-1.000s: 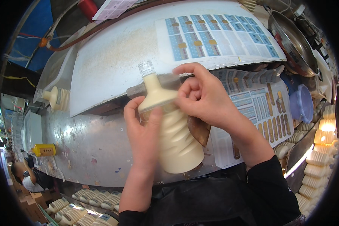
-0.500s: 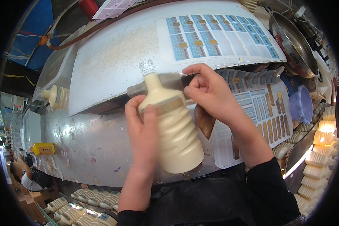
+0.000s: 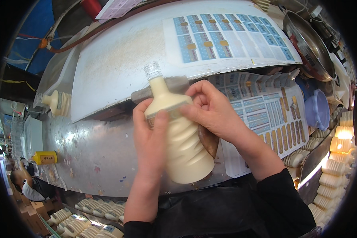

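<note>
A cream bottle (image 3: 186, 154) with spiral ridges and a clear threaded neck leans away from me over the bench, its neck pointing up and slightly left. Across its shoulder runs a gold-and-grey label band (image 3: 168, 112). My left hand (image 3: 148, 127) grips its left side, with the thumb laid over the label. Closed around the right shoulder is my right hand (image 3: 210, 109), its thumb pressing on the label's right end. Behind the neck lies a grey roll (image 3: 142, 95), partly hidden. A brown pointed piece (image 3: 208, 142) shows beside the bottle under my right hand.
Label sheets lie on a raised white board (image 3: 119, 59) and below it at right (image 3: 271, 119). A purple bucket (image 3: 317, 111) and large metal pan (image 3: 309, 43) stand right. At left are another cream bottle (image 3: 59, 103) and a yellow bottle (image 3: 45, 157). A person (image 3: 29, 184) is far left.
My right hand has moved left and down onto the bottle's shoulder, with its thumb now on the label. My left hand still holds the bottle in nearly the same place.
</note>
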### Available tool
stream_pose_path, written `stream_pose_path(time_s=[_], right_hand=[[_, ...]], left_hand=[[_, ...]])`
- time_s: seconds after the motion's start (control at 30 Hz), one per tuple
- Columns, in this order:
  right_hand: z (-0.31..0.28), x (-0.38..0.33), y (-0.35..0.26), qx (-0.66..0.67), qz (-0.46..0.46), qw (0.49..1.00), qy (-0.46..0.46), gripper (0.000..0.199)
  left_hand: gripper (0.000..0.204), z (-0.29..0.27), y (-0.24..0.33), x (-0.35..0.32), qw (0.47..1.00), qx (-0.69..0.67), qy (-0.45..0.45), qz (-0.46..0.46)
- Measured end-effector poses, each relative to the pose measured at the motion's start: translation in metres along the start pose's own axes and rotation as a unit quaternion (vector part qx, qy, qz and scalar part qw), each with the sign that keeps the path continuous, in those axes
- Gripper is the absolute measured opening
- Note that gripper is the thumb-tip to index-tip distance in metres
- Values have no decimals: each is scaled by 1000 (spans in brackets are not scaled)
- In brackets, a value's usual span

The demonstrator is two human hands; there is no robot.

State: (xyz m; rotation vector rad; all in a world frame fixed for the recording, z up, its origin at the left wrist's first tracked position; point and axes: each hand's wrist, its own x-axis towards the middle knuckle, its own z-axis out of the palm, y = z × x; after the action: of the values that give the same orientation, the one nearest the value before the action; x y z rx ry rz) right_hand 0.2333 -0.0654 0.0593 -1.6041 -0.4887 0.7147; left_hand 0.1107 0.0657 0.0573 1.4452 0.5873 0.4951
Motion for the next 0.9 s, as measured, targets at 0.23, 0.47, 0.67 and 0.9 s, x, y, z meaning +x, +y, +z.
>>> stream_pose_path(time_s=[0.23, 0.47, 0.67, 0.9], right_hand=[[-2, -1, 0, 8, 2, 1000, -5, 46], [-2, -1, -5, 7, 6, 1000, -29, 31], [-7, -3, -6, 57, -30, 997, -36, 24], [-4, -1, -3, 40, -5, 998, -45, 27]], left_hand=[[42, 1, 2, -1, 1000, -6, 5, -10], [42, 0, -1, 0, 1000, -15, 0, -3], [38, -4, -3, -1, 1000, -11, -14, -3], [41, 1, -2, 0, 1000, -25, 0, -10]])
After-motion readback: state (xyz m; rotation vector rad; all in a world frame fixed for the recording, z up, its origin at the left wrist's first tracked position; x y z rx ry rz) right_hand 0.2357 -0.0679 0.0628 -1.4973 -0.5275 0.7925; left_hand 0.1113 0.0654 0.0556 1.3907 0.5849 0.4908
